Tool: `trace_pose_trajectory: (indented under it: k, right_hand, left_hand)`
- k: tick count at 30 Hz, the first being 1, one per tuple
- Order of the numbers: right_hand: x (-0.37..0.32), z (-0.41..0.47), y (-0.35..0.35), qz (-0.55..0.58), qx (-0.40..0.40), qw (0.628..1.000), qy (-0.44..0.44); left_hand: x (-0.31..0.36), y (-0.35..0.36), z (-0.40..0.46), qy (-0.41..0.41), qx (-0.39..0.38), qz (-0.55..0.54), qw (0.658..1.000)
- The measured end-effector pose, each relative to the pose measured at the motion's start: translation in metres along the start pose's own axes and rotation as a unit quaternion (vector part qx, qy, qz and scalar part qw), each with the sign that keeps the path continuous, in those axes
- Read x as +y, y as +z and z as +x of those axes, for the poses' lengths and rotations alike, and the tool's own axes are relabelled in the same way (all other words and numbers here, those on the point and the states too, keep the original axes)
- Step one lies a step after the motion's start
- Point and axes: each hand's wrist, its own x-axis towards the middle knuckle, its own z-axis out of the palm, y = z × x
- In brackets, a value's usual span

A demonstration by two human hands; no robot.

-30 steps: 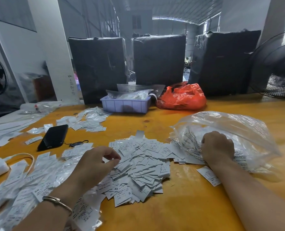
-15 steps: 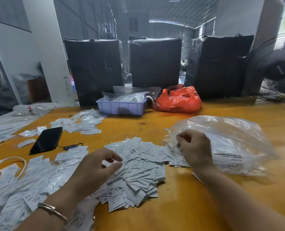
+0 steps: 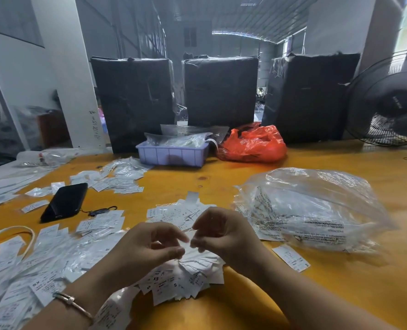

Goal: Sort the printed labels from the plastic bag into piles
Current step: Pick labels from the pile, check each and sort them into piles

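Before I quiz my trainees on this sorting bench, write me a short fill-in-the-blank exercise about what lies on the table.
1. The black phone lies to the ____ of the label pile under the hands.
2. The crumpled bag beside the lilac tray is ____ in colour.
3. The clear plastic bag lies nearest the person's ____ hand.
4. A bracelet sits on the ____ wrist.

Missing words: left; red; right; left
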Motion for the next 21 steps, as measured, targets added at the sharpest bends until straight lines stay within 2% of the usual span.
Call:
trace_pose_trajectory:
  k: [2,4,6,9,11,17,21]
  right_hand:
    - [0.002,0.001,0.000,-0.043,0.036,0.998,-0.008]
    - [0.003,0.002,-0.003,-0.170,0.046,0.984,-0.016]
    - [0.004,0.002,-0.009,-0.293,0.004,0.956,-0.017]
    - [0.008,0.004,-0.010,-0.390,-0.101,0.915,-0.009]
    - [0.010,0.004,-0.007,-0.408,-0.124,0.904,-0.013]
    - [0.008,0.003,-0.008,-0.389,-0.086,0.916,-0.049]
    - [0.004,0.002,-0.007,-0.430,-0.097,0.893,-0.096]
  left_hand:
    - [0.001,0.000,0.000,0.002,0.006,0.015,1.000]
    - [0.002,-0.001,0.001,0.007,0.039,0.041,0.998]
    - [0.001,-0.004,0.001,0.007,0.091,0.065,0.994]
    - [-0.002,-0.007,0.001,-0.001,0.154,0.081,0.985]
    - [-0.003,-0.007,0.000,-0.003,0.168,0.082,0.982]
    - [-0.002,-0.003,0.000,0.006,0.154,0.082,0.985]
    - [0.000,-0.003,-0.001,0.009,0.133,0.070,0.989]
